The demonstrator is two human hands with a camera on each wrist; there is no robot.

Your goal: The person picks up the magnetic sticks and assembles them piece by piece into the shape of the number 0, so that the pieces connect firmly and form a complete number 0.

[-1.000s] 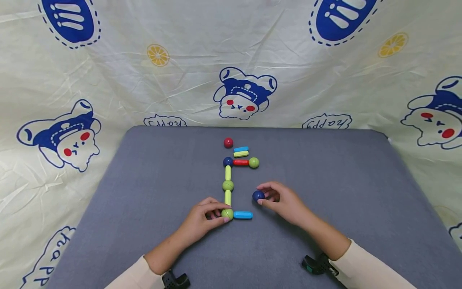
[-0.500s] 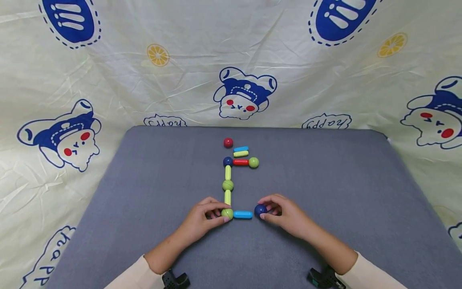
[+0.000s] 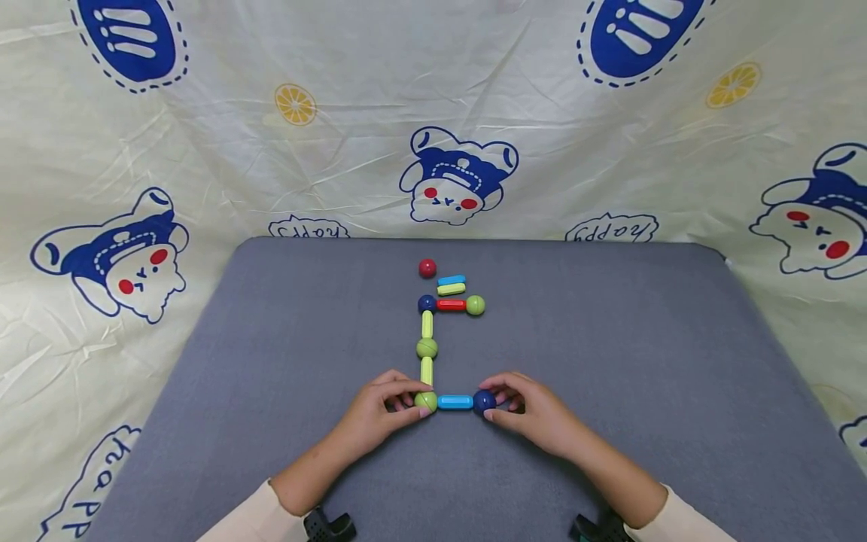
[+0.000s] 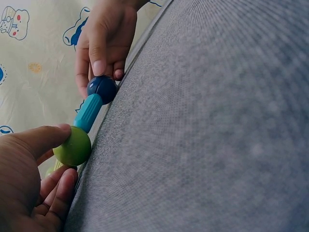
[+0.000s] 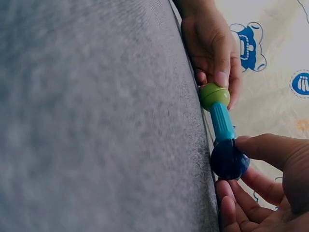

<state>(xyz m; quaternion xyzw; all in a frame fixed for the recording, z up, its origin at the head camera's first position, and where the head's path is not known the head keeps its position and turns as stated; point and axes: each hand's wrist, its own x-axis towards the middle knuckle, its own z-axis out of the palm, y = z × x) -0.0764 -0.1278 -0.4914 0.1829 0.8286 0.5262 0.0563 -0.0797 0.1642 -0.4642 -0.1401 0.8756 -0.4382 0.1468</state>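
My left hand pinches the green ball at the near corner of a chain of balls and rods. From that ball a light blue rod runs right to a dark blue ball, which my right hand holds between thumb and fingers. In the right wrist view the dark blue ball touches the rod's end. Yellow-green rods lead away from the corner through another green ball to a second dark blue ball. A red rod joins that one to a third green ball.
Behind the chain lie a loose red ball, a blue rod and a yellow-green rod. All rest on a grey cloth-covered table. A printed white sheet hangs beyond its far edge.
My right hand has brought the dark blue ball toward me, then left against the free end of the light blue rod. My left hand has kept its hold on the green ball.
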